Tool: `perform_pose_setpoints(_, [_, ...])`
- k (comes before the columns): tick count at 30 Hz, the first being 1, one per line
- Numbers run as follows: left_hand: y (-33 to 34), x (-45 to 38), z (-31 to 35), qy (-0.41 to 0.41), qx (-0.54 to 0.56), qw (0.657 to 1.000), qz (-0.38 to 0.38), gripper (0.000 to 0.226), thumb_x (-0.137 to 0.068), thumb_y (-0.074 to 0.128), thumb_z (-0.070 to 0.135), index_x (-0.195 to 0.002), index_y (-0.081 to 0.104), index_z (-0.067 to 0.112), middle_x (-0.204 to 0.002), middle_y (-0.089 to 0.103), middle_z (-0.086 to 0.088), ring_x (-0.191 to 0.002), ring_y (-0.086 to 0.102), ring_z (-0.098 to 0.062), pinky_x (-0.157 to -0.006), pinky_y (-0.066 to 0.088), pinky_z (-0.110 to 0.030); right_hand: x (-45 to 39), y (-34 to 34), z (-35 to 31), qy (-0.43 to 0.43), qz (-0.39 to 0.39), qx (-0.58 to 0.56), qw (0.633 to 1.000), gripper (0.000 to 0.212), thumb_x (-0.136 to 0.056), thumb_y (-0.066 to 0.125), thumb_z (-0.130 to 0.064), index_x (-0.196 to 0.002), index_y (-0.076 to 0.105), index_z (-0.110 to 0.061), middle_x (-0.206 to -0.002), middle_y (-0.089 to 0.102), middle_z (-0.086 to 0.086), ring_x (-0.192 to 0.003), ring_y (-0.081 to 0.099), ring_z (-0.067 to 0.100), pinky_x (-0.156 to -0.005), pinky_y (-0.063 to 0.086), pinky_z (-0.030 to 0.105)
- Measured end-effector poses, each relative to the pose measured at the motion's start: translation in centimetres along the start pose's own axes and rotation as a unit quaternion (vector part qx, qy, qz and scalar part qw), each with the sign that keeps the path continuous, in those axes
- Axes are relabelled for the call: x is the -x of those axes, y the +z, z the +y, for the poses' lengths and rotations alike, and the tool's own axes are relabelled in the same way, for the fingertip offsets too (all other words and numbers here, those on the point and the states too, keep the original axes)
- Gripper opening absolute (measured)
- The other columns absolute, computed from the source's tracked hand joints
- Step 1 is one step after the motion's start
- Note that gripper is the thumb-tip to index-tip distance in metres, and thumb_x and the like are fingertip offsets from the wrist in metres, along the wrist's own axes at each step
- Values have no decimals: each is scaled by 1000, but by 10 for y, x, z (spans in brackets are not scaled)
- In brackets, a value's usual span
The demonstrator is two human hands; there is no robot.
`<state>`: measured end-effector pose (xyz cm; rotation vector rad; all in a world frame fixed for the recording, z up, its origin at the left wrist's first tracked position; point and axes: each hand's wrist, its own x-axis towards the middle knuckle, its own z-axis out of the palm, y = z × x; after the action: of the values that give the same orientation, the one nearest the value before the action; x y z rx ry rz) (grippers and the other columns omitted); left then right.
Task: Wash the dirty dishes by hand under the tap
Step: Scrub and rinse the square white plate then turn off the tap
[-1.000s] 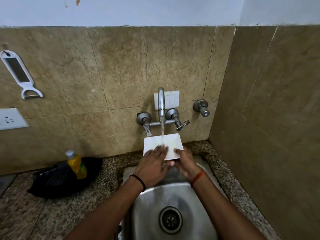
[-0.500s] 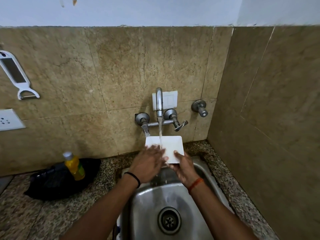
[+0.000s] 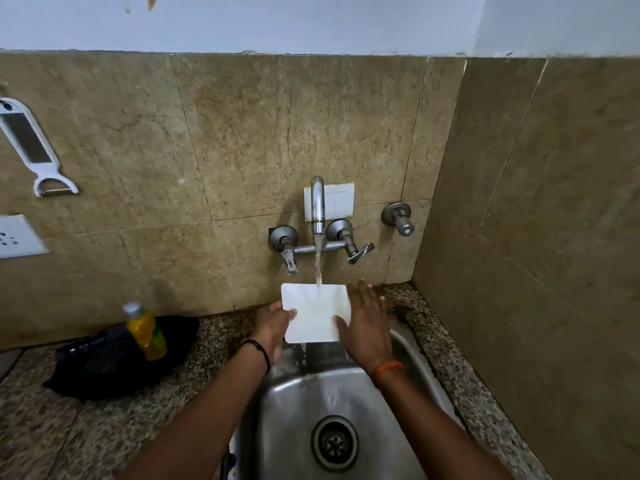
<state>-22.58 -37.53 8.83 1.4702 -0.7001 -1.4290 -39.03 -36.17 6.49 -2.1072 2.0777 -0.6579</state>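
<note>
Beige marbled wall tiles (image 3: 277,133) back a speckled granite counter (image 3: 52,420) with a stainless steel sink basin (image 3: 294,410) set into it; a round slotted drain (image 3: 334,443) sits at the basin floor. On the wall at far left hangs a white plastic peeler (image 3: 36,150), with a white socket plate (image 3: 17,237) below it. On the counter left of the basin lies a crumpled black plastic bag (image 3: 104,362), and a yellow liquid bottle with a grey cap (image 3: 145,330) stands upright against it. A white switch plate (image 3: 337,201) is mounted behind the chrome wall-mounted tap spout (image 3: 317,202); two lever valves flank the spout and a separate chrome stop valve (image 3: 398,218) sits to the right. Nothing blocks the path from spout to sink.

A white rectangular plate with rounded corners (image 3: 311,320) is held over the back edge of the basin, directly under the running water stream (image 3: 318,268), which strikes its upper middle and sheets off the lower edge. The left hand (image 3: 272,327) grips the plate's left edge, thumb on the upper face, fingers curled beneath. The right hand (image 3: 367,323) lies at the right edge with fingers extended and spread, thumb touching the face near the lower right corner. A black band circles the left wrist, an orange thread the right. The plate surface is smooth, glossy and wet.
</note>
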Motion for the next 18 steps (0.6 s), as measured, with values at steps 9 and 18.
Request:
perform_pose_setpoints(9, [3, 1, -1, -7, 83, 996, -23, 39, -94, 37, -8, -129, 53, 0, -116, 60, -22, -81, 60, -32, -77, 50, -42, 2, 3, -16, -118, -136, 65, 982, 63, -99, 16, -58, -154, 15, -29, -163, 9, 0, -151, 4, 22, -122, 0, 41])
perform_pose_setpoints(18, [4, 6, 0, -16, 105, 994, -11, 40, -93, 35, -8, -130, 51, -3, -99, 64, -22, -67, 66, -27, -52, 56, -30, 15, -1, -24, -212, -157, 35, 964, 66, -97, 14, -62, -155, 13, -30, -163, 12, -3, -151, 8, 17, -123, 4, 39])
